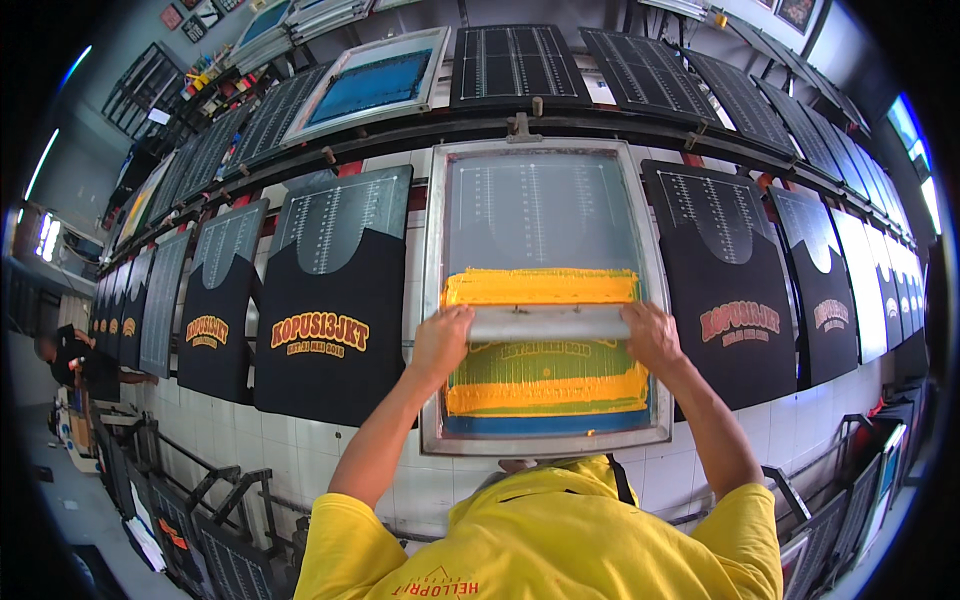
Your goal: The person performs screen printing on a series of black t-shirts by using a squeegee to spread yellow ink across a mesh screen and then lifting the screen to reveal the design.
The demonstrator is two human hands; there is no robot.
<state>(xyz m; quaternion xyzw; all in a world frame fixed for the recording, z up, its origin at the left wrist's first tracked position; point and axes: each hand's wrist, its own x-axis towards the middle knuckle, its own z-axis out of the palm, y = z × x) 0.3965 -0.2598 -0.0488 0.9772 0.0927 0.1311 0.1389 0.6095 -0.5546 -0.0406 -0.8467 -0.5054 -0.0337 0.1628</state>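
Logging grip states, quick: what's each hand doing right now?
Left hand: closed, holding the left end of the long, silvery-grey, metal-looking squeegee.
Right hand: closed, holding its right end.

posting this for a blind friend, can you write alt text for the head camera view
A person's left hand and right hand hold a squeegee by its ends across a framed screen with bands of yellow ink. Black shirts with printed lettering cover boards on both sides, and a yellow shirt shows along the lower edge.
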